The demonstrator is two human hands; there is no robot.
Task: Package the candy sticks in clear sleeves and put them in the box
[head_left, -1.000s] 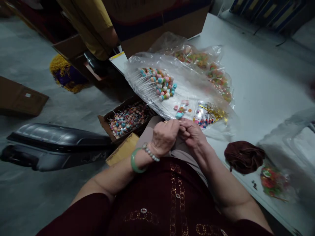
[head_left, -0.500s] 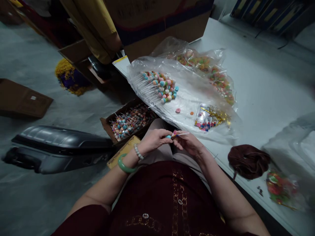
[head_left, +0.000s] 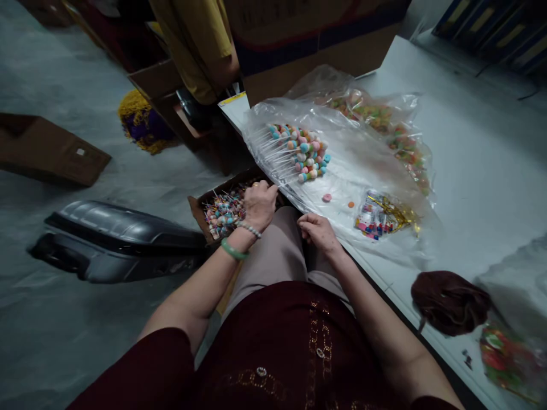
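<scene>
My left hand (head_left: 260, 205) is above the cardboard box (head_left: 197, 219) of small candy sticks (head_left: 224, 208), its fingers curled and pointing toward the table edge. Whatever it may hold is hidden under the palm. My right hand (head_left: 317, 232) is beside my lap at the table's edge, fingers curled in and thumb against them, with nothing showing in them. On clear plastic sheeting ahead lies a pile of marshmallow candy skewers (head_left: 305, 151) with white sticks pointing left. To their right are printed wrappers (head_left: 371, 219) and gold twist ties (head_left: 395, 213).
A pink candy piece (head_left: 327, 197) and an orange one (head_left: 351, 204) lie loose on the plastic. Behind are bagged gummy candies (head_left: 405, 142) and a large carton (head_left: 316, 51). A grey suitcase (head_left: 128, 239) is at left; brown cloth (head_left: 450, 302) at right. A person in yellow (head_left: 192, 45) is nearby.
My hands have parted. The left moved forward and left over the box; the right stayed near my lap. The wrapped candy stick that was between them no longer shows. The view shifted left.
</scene>
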